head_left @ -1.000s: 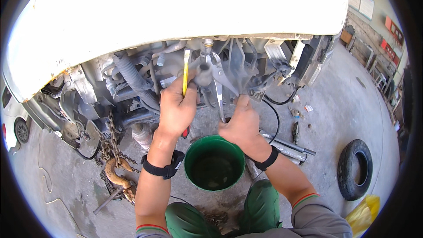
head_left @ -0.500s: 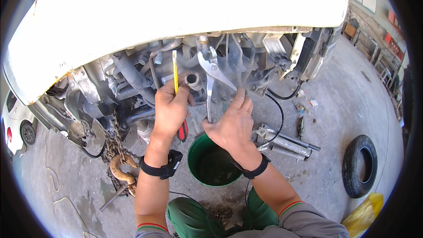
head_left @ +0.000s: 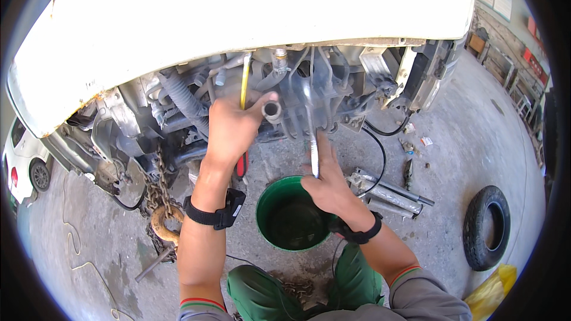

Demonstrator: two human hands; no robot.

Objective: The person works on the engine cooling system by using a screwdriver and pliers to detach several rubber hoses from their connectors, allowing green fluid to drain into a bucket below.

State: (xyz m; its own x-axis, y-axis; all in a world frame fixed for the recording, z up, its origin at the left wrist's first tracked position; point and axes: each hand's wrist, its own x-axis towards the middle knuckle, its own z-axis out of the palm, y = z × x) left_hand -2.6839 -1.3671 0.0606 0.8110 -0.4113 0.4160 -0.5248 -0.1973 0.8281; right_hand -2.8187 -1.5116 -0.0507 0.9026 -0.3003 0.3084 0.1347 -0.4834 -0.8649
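Observation:
My left hand (head_left: 233,125) is closed around a screwdriver with a yellow shaft (head_left: 245,82); its flat tip points up and its red-and-black handle (head_left: 241,166) shows below the hand. The thumb stretches along the open end of a dark hose (head_left: 272,111); whether it presses on it I cannot tell. In my right hand (head_left: 328,179) are metal slip-joint pliers (head_left: 313,134), nearly edge-on and motion-blurred, their jaws up among the pipes under the white vehicle front. A metal pipe fitting with a clamp (head_left: 280,60) hangs left of the pliers.
Below my hands a green bucket (head_left: 262,229) with dark liquid stands on the concrete. A chain with a rusty hook (head_left: 160,226) hangs at left. To the right lie a metal jack (head_left: 392,195), a black cable (head_left: 383,154) and a tire (head_left: 470,235). The white bumper (head_left: 256,6) overhangs.
The pliers, earlier spread with their jaws just below the fitting, have moved right and turned edge-on. My right hand shifted right and down. My left hand moved slightly, with the screwdriver raised a little.

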